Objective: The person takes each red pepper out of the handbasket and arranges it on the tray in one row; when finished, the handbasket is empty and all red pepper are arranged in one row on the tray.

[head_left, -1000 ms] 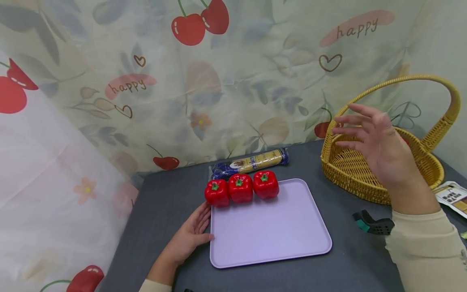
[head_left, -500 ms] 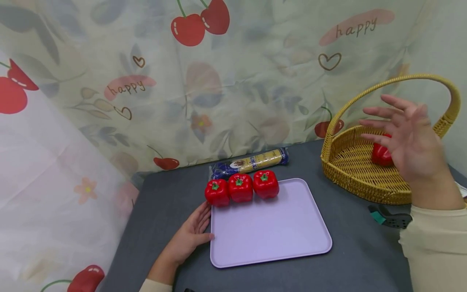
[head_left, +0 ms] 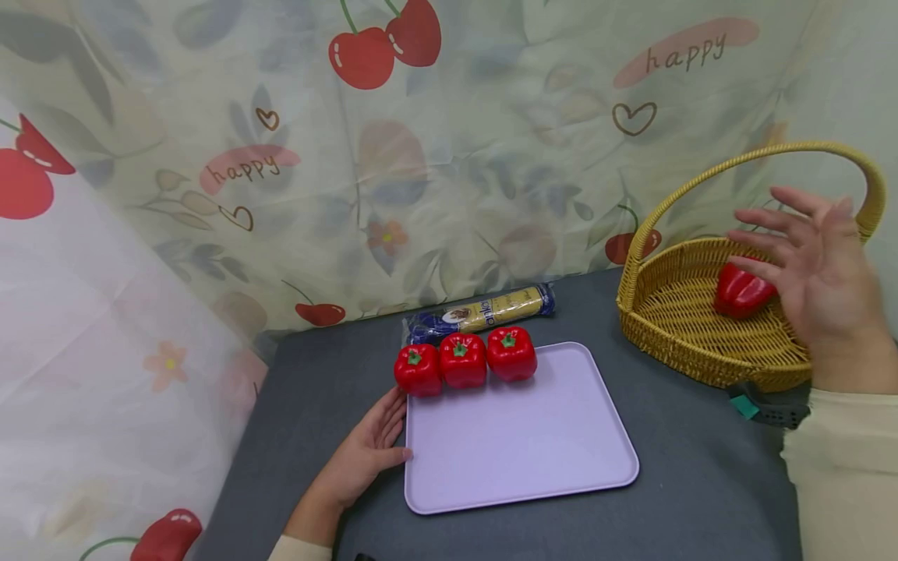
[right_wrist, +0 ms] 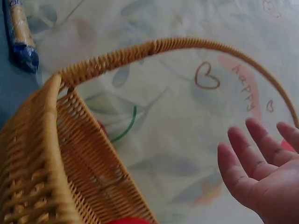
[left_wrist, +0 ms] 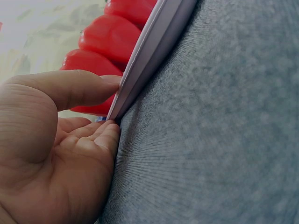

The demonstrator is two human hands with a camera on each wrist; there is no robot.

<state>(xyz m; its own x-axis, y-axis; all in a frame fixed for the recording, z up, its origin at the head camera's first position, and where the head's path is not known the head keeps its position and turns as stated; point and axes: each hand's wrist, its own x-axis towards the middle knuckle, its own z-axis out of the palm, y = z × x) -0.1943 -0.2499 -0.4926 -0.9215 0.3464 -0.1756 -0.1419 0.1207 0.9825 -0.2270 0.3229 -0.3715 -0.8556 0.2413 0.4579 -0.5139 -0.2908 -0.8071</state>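
Observation:
Three red bell peppers point(head_left: 463, 361) with green stems stand in a row along the back left of the lilac tray point(head_left: 519, 452). My left hand point(head_left: 368, 448) rests at the tray's left edge, its thumb over the rim and its fingers straight beside it; the left wrist view shows the thumb point(left_wrist: 84, 88) touching the rim. With fingers spread and nothing in it, my right hand point(head_left: 821, 273) is raised over the right side of the wicker basket point(head_left: 701, 351). Another red bell pepper point(head_left: 737, 290) lies inside that basket, partly behind the fingers.
A clear and blue packet of noodle-like sticks point(head_left: 491, 310) lies behind the peppers, by the patterned curtain point(head_left: 456, 156). The basket's tall handle point(head_left: 793, 148) arches upward. A black and teal device point(head_left: 765, 405) hangs at the right wrist.
My right hand has moved to the right over the basket, bringing the bell pepper inside into view. The left hand, tray and three peppers stay put.

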